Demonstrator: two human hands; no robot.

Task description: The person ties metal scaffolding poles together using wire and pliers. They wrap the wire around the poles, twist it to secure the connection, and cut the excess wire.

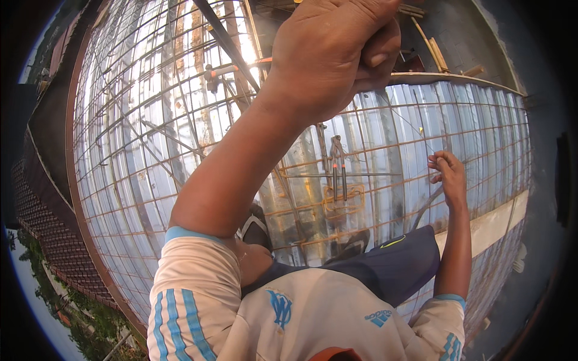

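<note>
My left hand point(331, 57) is raised high and close, curled into a fist; what lies inside its fingers is hidden. Farther down on the right, my right hand point(448, 174) has its thumb and fingers bent together at a thin wire or string point(407, 111). That line runs from beneath the left fist to the right fingertips, with a small yellow bit on it. Below the hands spreads a rusty rebar grid point(385, 144) over ribbed metal decking point(415, 102). Long-handled pincers point(339, 168) with red and dark grips lie on the grid between my arms.
A hammer point(220, 71) with an orange handle rests on the bars at upper left. Beside my feet are wire loops point(355, 195). A pale board point(487, 222) crosses the grid at right. Timber pieces point(436, 54) lie beyond the decking edge; a tiled roof point(54, 234) slopes at left.
</note>
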